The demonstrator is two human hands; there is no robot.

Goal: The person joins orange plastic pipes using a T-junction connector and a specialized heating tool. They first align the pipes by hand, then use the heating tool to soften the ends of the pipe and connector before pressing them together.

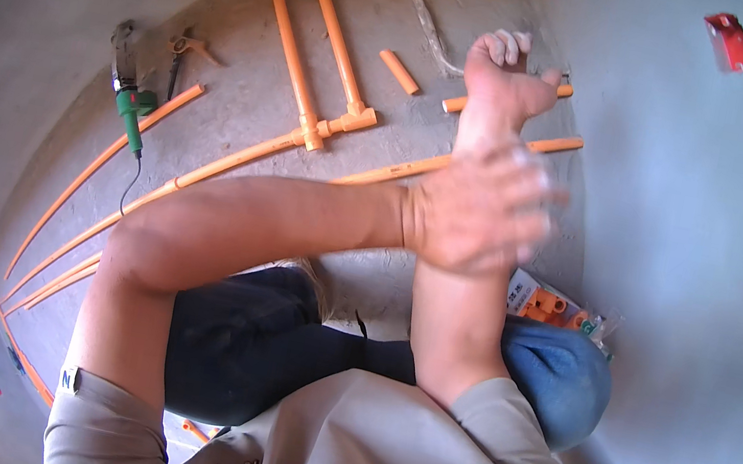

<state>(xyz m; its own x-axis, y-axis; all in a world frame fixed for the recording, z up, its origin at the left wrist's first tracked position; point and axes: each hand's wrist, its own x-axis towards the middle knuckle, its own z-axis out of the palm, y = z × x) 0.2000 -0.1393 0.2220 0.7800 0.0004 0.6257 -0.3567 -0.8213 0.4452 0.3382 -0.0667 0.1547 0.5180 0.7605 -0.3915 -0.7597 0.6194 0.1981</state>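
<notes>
My left hand [484,214] lies across my right forearm [462,298], just below the wrist. Its fingers are stretched out and smeared by motion, with nothing held in them. My right hand [506,79] is raised, palm side up, its dusty fingers curled in loosely and the thumb apart. No object shows in it. Around that hand lie a short orange pipe [454,106], partly hidden by my wrist, and a longer orange pipe [387,173] passing behind my arms.
Joined orange pipes with a tee fitting [312,134] run over the grey floor. At left are a green pipe welding tool [132,112] with a cord and an orange-handled cutter [190,48]. Orange fittings [545,305] lie by my knee. A red box [729,43] sits on the right wall.
</notes>
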